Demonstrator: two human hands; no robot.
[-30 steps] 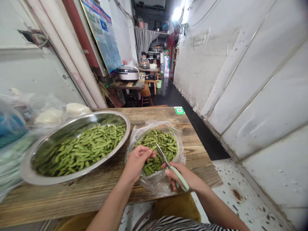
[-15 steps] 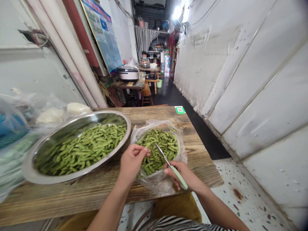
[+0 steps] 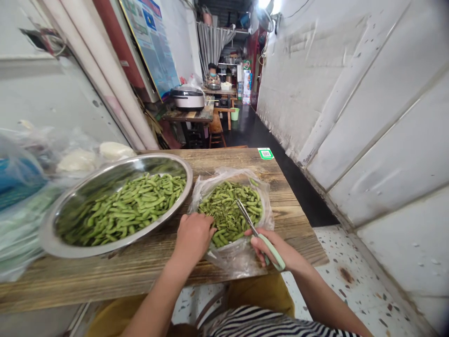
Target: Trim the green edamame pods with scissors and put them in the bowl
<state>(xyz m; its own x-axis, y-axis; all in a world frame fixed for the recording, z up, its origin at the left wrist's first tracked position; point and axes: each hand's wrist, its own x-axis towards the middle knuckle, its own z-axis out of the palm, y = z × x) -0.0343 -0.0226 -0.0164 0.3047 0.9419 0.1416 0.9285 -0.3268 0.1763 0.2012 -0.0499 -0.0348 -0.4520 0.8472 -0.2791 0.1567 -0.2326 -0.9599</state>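
My right hand (image 3: 268, 245) is closed around scissors (image 3: 261, 238) with pale green handles. Their metal blades, slightly apart, point up and left over green soybean pods (image 3: 228, 201). These pods fill a container lined with a clear plastic bag (image 3: 199, 189), whose crumpled edges spread onto the wooden table. At the bag's left front side is my left hand (image 3: 196, 231), back upward, with curled fingers lowered to the pods. Its fingertips are hidden, so what they hold cannot be made out. To the left stands a large steel basin (image 3: 189, 180) holding many more soybean pods (image 3: 140, 201).
Plastic bags (image 3: 28, 206) crowd the far left of the wooden table (image 3: 291, 215). A green QR-code card (image 3: 265, 153) lies at its far right corner. Beyond are a second table with a cooker (image 3: 188, 97), a stool (image 3: 216, 126) and a green bucket (image 3: 235, 113). A white wall (image 3: 308, 84) runs along the right.
My left hand has turned over and lowered from a raised pinch to the pods at the bag's left side. The scissors have shifted slightly right, and their blades now show a small gap.
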